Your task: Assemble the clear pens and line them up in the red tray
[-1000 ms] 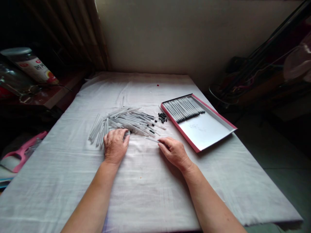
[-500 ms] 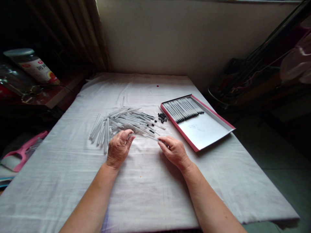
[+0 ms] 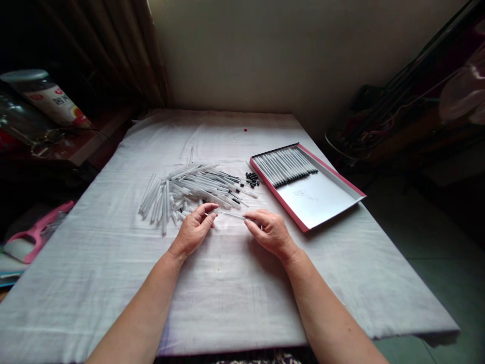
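Note:
A heap of clear plastic pen tubes [image 3: 193, 187] lies on the white cloth [image 3: 227, 283] in the middle of the table. My right hand [image 3: 269, 232] pinches one thin tube [image 3: 232, 215] by its right end and holds it level. My left hand [image 3: 195, 230] has its thumb and fingers pinched at that tube's left end, just below the heap. Small black caps [image 3: 252, 178] sit in a cluster to the right of the heap. A pink-rimmed tray [image 3: 322, 199] at the right holds a row of finished pens [image 3: 286, 164] at its far end.
A pink plastic object [image 3: 34, 235] lies at the left edge. A jar with a red and white label [image 3: 49, 101] stands on the dark shelf at the far left. Dark clutter and cables fill the floor at the right, beyond the table edge.
My left hand has left the heap, turned up and moved right to meet the tube's left end. My right hand kept holding the tube and barely shifted.

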